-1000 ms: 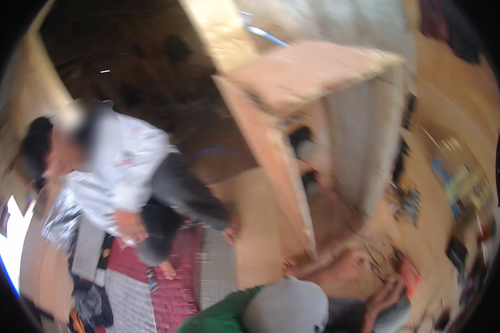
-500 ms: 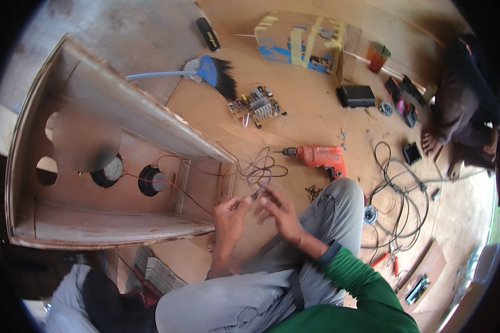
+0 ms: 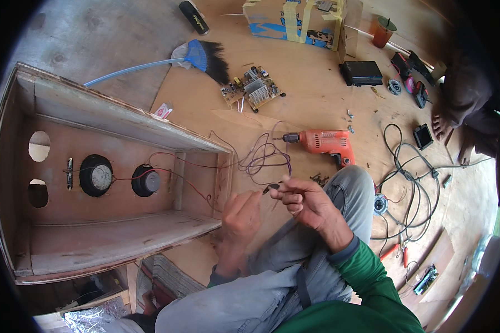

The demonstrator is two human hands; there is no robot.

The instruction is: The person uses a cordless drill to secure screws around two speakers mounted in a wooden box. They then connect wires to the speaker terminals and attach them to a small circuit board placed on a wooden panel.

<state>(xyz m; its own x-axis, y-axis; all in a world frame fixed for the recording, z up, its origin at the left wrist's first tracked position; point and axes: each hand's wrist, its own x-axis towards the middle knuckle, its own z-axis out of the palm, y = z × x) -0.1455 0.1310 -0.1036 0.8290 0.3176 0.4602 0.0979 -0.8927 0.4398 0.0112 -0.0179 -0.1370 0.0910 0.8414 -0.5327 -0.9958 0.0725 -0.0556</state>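
Note:
My two hands meet in front of my knees, over a thin dark wire (image 3: pixel 264 158) that lies in loose loops on the floor. A small black piece (image 3: pixel 271 188), perhaps the wire's taped end, shows between their fingertips. My left hand (image 3: pixel 241 215) is closed, with its fingertips pinched at the wire beside that piece. My right hand (image 3: pixel 308 204) pinches the wire at the piece from the other side, fingers curled. To the left lies an open wooden speaker box (image 3: pixel 111 139) with two round black speakers (image 3: pixel 96 175) inside. Red wires (image 3: pixel 189 180) run from them towards my hands.
Just beyond my right knee lies an orange power drill (image 3: pixel 325 142). A circuit board (image 3: pixel 254 89), a blue broom head (image 3: pixel 203 58) and a taped carton (image 3: pixel 294 22) are farther off. At right are a coiled black cable (image 3: pixel 411 183), red-handled pliers (image 3: pixel 397 252) and another person's foot (image 3: pixel 441 126).
My right hand has gone from spread fingers to a pinch at the black piece. My left hand has turned knuckles-up and shifted slightly right. A person's blurred head over the box is gone.

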